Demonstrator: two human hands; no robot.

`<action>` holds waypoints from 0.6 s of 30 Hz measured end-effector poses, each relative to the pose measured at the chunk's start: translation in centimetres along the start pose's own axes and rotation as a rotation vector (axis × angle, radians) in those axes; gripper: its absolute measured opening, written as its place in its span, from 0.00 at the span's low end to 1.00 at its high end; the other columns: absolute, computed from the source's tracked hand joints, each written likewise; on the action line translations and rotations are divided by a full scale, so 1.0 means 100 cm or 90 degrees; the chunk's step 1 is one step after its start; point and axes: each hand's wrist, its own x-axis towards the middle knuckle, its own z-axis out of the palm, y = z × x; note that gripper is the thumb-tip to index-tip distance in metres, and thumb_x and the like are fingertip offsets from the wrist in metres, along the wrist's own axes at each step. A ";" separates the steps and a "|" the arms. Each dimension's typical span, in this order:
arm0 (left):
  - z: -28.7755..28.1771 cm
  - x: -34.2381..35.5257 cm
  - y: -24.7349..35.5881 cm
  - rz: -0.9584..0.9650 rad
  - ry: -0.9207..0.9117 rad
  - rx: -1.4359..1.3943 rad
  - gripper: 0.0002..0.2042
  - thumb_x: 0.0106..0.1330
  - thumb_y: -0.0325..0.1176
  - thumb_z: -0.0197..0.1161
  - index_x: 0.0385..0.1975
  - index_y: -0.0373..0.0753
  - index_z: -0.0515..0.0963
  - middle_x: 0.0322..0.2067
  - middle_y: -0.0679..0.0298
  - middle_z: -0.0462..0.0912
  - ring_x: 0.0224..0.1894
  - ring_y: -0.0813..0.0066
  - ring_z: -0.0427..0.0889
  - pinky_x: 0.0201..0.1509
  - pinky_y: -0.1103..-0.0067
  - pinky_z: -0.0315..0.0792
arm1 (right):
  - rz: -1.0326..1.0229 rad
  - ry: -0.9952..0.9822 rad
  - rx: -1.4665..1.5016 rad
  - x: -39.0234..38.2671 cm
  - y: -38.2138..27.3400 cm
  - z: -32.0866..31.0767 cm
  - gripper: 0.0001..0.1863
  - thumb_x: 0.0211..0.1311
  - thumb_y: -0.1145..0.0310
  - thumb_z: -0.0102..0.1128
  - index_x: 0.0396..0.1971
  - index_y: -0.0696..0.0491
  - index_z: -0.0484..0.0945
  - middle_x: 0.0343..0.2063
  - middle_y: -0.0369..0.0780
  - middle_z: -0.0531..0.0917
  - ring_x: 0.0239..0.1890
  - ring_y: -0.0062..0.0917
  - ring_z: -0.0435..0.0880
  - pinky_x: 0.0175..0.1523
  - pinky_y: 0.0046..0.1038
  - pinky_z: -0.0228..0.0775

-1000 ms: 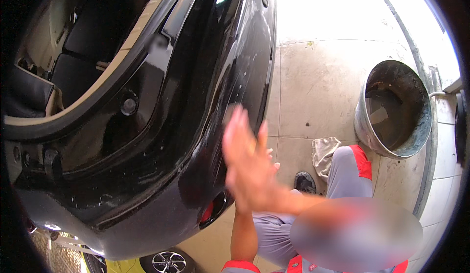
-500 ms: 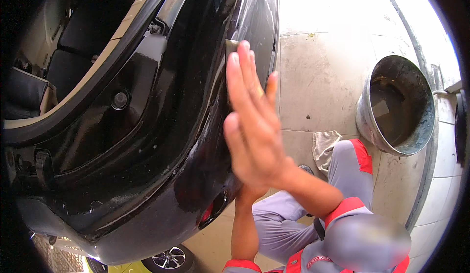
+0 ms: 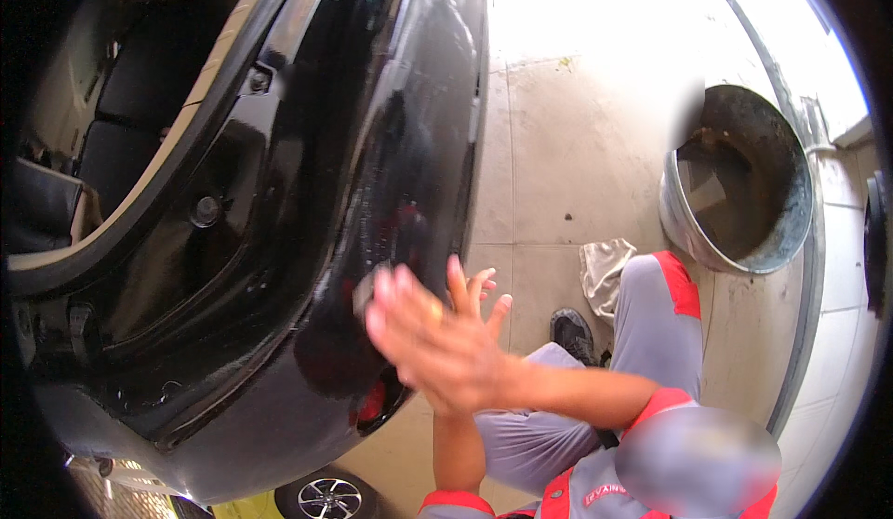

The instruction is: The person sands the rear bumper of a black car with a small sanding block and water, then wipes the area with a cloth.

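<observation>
My right hand (image 3: pixel 437 342) presses a small grey-tan piece of sandpaper (image 3: pixel 363 296) against the black car bumper (image 3: pixel 419 147), its fingers flat and mostly covering the sheet. Motion smears the hand. A wet, whitish film streaks the bumper around it. My left hand (image 3: pixel 479 291) is mostly hidden behind the right one. Only its fingertips show, spread apart beside the bumper's outer side, and I see nothing in them. Just below the hands is a red reflector (image 3: pixel 372 403) set in the bumper.
A grey bucket (image 3: pixel 684 231) holding murky water stands on the tiled floor at the right. Near my knee lies a pale cloth (image 3: pixel 605 272). The car's open rear and cabin (image 3: pixel 121 166) fill the left. A wheel (image 3: pixel 330 500) shows at the bottom.
My right hand has slid down the bumper toward me with the sandpaper. The left hand's fingertips have come into sight, and the view has shifted slightly.
</observation>
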 end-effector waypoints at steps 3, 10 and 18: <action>0.009 0.002 -0.009 -0.032 -0.031 -0.135 0.21 0.64 0.36 0.64 0.56 0.39 0.71 0.43 0.64 0.77 0.45 0.75 0.75 0.51 0.76 0.70 | 0.091 0.054 0.025 0.039 0.046 -0.020 0.36 0.61 0.73 0.47 0.70 0.60 0.50 0.71 0.51 0.49 0.74 0.43 0.46 0.69 0.59 0.32; 0.012 0.010 -0.022 -0.094 -0.006 -0.076 0.23 0.62 0.32 0.66 0.56 0.37 0.70 0.42 0.63 0.78 0.44 0.74 0.76 0.49 0.76 0.71 | 0.083 0.117 -0.161 -0.013 0.014 0.012 0.34 0.64 0.70 0.45 0.70 0.59 0.52 0.71 0.51 0.52 0.73 0.41 0.51 0.72 0.54 0.32; -0.004 0.012 -0.036 -0.136 -0.014 -0.009 0.19 0.63 0.36 0.64 0.54 0.42 0.73 0.40 0.65 0.81 0.41 0.76 0.79 0.48 0.76 0.71 | 0.122 0.112 -0.123 -0.039 -0.008 0.027 0.34 0.64 0.66 0.44 0.69 0.61 0.53 0.70 0.53 0.54 0.73 0.42 0.51 0.71 0.54 0.34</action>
